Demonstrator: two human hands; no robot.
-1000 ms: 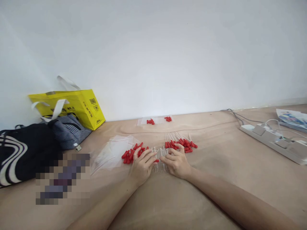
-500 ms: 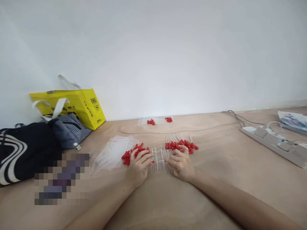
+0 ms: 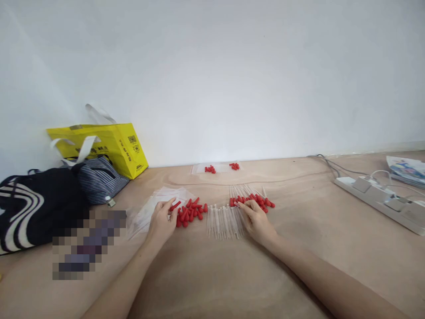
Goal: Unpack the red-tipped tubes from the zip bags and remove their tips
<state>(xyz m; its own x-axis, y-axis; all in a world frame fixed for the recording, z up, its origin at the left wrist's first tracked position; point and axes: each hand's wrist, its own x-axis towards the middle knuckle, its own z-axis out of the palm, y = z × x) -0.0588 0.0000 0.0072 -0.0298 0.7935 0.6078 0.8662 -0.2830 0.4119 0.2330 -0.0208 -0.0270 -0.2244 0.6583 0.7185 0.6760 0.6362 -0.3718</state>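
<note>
Between finger and thumb of my left hand (image 3: 163, 218) is a red rubber bulb (image 3: 175, 205), raised at the left of a pile of similar red bulbs (image 3: 190, 215). My right hand (image 3: 258, 222) is closed in a pinch at the right end of a row of clear glass dropper tubes (image 3: 224, 223). A pale tube end shows at its fingertips; the rest of that tube is hidden by the hand. Just beyond the right hand lie several droppers with red bulbs fitted (image 3: 249, 199), their thin tips pointing away.
Clear plastic bags (image 3: 146, 212) lie left of the bulbs. Near the wall is a bag with red-bulbed droppers (image 3: 219, 168). A yellow bag (image 3: 129, 155), striped pouch (image 3: 99, 179) and black bag (image 3: 36, 212) stand left; a power strip (image 3: 378, 201) lies right.
My left hand has moved left off the tubes and taken up a red bulb. My right hand has shifted slightly right and closed into a pinch, uncovering more of the tube row.
</note>
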